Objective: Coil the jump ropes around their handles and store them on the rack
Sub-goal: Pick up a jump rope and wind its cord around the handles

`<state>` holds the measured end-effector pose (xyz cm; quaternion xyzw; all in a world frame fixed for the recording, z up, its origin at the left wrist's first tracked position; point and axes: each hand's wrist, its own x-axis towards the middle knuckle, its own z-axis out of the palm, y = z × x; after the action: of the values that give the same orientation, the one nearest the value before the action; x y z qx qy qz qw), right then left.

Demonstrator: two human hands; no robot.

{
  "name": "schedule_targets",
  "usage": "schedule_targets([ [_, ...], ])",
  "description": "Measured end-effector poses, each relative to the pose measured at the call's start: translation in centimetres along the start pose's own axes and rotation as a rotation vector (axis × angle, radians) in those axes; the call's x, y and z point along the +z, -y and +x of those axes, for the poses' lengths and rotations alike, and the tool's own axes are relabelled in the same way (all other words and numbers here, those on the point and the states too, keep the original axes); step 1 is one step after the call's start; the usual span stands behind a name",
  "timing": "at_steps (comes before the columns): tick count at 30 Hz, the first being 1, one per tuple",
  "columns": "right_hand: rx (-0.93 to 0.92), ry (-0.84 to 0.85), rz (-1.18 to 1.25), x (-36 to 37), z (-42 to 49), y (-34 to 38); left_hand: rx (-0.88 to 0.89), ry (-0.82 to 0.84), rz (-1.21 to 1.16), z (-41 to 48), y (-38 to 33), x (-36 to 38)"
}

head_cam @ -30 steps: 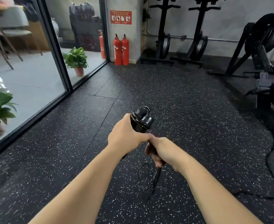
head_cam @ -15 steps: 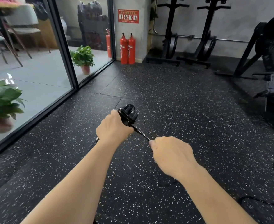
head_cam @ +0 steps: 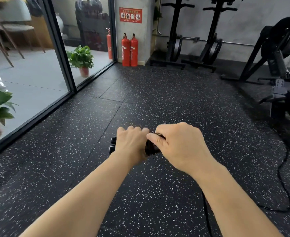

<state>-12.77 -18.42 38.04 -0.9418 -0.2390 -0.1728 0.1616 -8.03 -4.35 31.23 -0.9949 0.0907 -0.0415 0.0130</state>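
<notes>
Left hand (head_cam: 130,144) fisted around black jump rope handles (head_cam: 112,146), butt ends poking out at 9 o'clock. Right hand (head_cam: 176,144) touching at 3 o'clock, fingers pinching rope (head_cam: 155,134) against bundle. Rope likely light, thin, springy, apt to uncoil; grip handles mid-length, thumb trapping last turn. Rack not visible.

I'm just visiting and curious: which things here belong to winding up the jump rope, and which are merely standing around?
Part of the job:
- left hand
- right hand
- jump rope handles
- loose rope

Just around:
- fire extinguishers
- potted plant
- rowing machine
- floor cable
</notes>
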Motion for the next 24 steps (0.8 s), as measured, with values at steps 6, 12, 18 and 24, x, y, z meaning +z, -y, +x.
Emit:
schedule_targets([
  [6,0.309,0.054,0.408,-0.2,-0.1,-5.8,0.473,-0.042,-0.111,-1.3,-3.0,0.0],
  [12,0.499,0.152,0.882,0.7,-1.3,-9.4,0.554,-0.152,-0.413,-2.2,-3.4,-1.2],
  [18,0.550,0.258,1.057,2.1,-2.0,-9.5,0.517,-0.179,-0.485,-2.8,-4.5,-2.1],
  [24,0.637,0.274,0.890,3.1,-1.9,-9.7,0.190,-0.077,-0.969,-2.5,-3.2,-3.3],
])
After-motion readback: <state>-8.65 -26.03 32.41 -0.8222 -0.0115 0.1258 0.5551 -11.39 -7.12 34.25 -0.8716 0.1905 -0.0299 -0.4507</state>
